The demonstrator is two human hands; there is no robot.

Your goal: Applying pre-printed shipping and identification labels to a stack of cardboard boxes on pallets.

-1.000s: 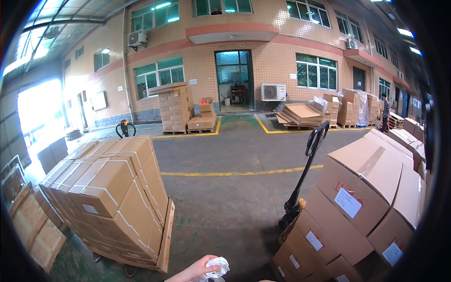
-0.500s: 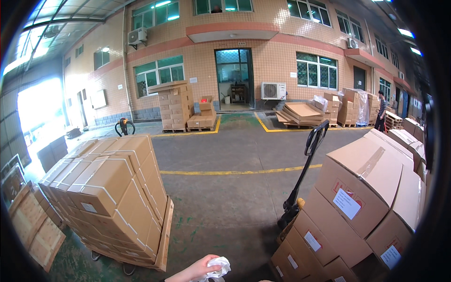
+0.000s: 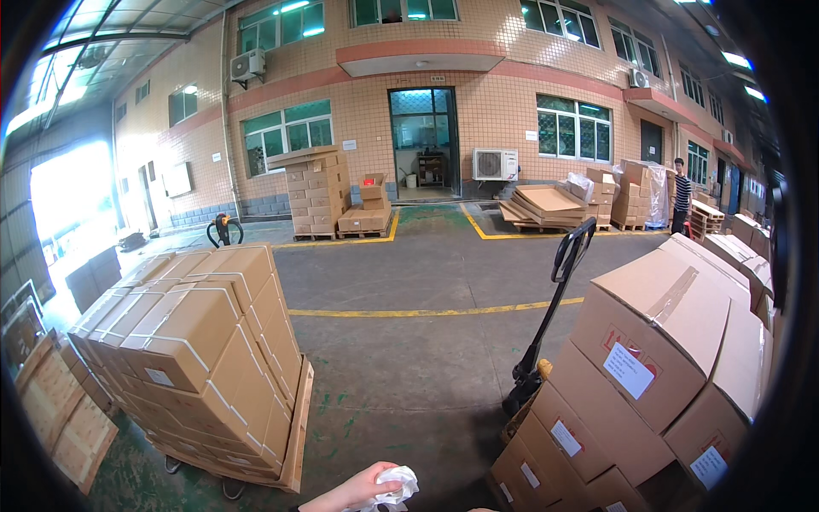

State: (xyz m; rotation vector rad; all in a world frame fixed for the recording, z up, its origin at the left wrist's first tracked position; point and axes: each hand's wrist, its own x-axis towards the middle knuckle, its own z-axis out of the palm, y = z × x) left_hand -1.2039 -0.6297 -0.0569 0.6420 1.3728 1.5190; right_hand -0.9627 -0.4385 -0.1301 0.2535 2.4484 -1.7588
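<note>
At the bottom edge my left hand (image 3: 365, 487) is closed around a crumpled piece of white paper or tissue (image 3: 401, 485). A tiny sliver of what looks like my right hand (image 3: 483, 509) shows at the lower edge; its fingers are hidden. To the left, strapped brown cartons (image 3: 183, 333) are stacked on a wooden pallet (image 3: 296, 448). At the right stands another stack of cartons (image 3: 589, 375) with white labels. A pallet jack's black handle (image 3: 550, 316) rises beside that stack. Both hands are apart from the cartons.
Yellow lines (image 3: 426, 312) cross the grey floor. More cartons (image 3: 320, 196) stand by the tiled building, left of its open doorway (image 3: 424, 145). Flattened cardboard (image 3: 546, 203) lies to the doorway's right. A person (image 3: 681, 198) in a striped shirt stands at the far right.
The person at the far right has shifted slightly left and turned this way. My left hand keeps its grip on the white paper in nearly the same place.
</note>
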